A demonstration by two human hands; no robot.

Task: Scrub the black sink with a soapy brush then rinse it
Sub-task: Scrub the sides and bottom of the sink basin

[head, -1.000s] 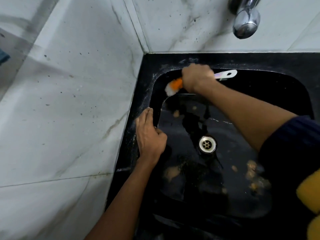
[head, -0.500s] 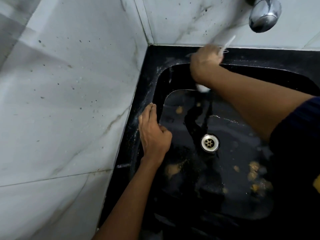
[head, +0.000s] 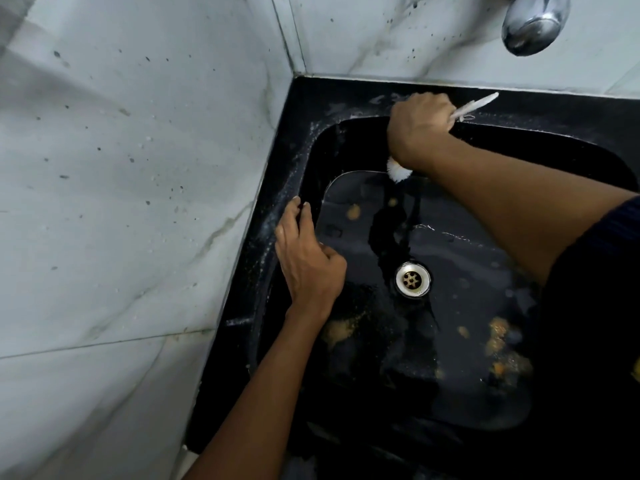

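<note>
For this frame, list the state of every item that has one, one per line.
Brush: gripped in the right hand, bristles down against the sink's back wall.
Left hand: resting on the sink's left rim, holding nothing.
Black sink: wet, soap streaks on rim, orange-brown residue on floor.
Drain: open, unplugged.
Faucet: no water running.

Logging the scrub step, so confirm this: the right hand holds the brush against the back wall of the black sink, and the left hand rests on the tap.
One thing is wrong. In the head view the left hand rests on the left rim of the black sink, not on the tap. The right hand does hold the brush against the back wall.
</note>
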